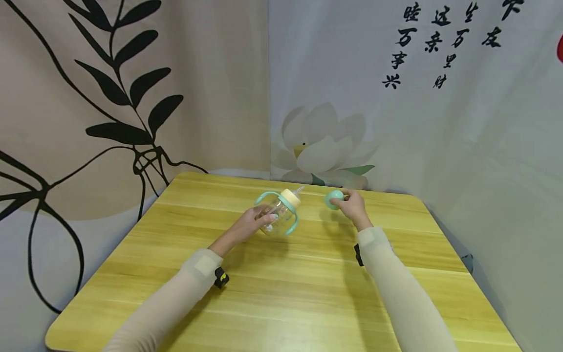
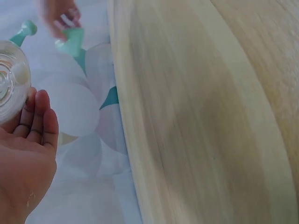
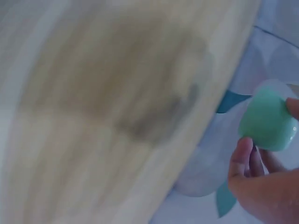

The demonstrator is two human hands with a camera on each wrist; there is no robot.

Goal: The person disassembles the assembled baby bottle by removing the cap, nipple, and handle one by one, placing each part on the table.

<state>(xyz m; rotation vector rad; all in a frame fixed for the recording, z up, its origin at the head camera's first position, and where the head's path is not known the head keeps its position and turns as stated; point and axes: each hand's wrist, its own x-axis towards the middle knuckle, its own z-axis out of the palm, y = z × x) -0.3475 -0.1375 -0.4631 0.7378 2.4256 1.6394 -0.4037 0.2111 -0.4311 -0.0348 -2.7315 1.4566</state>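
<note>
My left hand [image 1: 257,220] grips a clear baby bottle [image 1: 273,226] above the table, tilted to the right. The bottle has a cream collar [image 1: 291,198], mint-green side handles and a bare clear nipple [image 1: 299,189] at its top. In the left wrist view the round clear base of the bottle [image 2: 11,79] shows beside the curled fingers. To the right and apart from it, my right hand [image 1: 353,206] pinches a mint-green bottle cap [image 1: 334,199] between thumb and fingers. That cap [image 3: 268,119] is close up in the right wrist view.
Both hands are over the far part of a yellow wood-grain table [image 1: 281,293] with rounded corners. Behind its back edge hangs a printed curtain [image 1: 440,137] with a lotus and black characters. Another curtain [image 1: 220,88] with dark leaves hangs on the left.
</note>
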